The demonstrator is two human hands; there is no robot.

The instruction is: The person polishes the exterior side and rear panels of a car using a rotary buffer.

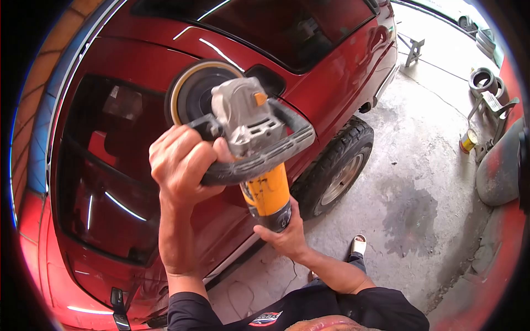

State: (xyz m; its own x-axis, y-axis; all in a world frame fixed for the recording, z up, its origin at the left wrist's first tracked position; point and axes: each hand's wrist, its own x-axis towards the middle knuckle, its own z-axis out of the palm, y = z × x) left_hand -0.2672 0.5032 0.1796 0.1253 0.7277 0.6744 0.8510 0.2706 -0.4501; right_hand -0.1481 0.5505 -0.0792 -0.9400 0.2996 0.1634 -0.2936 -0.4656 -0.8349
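Note:
A yellow and black rotary polisher (pixel 268 190) with a grey metal head is held up against the side of a red car (pixel 127 55). Its round pad (pixel 193 91), dark-backed with a yellowish rim, faces the red panel near the rear side window; whether it touches the paint cannot be seen. My left hand (pixel 185 160) is closed around the left end of the polisher's black loop handle (pixel 265 157). Lower down, my right hand (pixel 284 231) wraps the black rear end of the yellow body, its fingers partly hidden behind the tool.
Below the panel is the car's rear tire (pixel 345 160). On the concrete floor (pixel 408 165), a cord (pixel 243 289) lies near my feet. Along the right side are stacked tires (pixel 483 81), a yellow can (pixel 468 141) and a grey rounded object (pixel 502 165). A metal stand (pixel 414 52) stands farther back.

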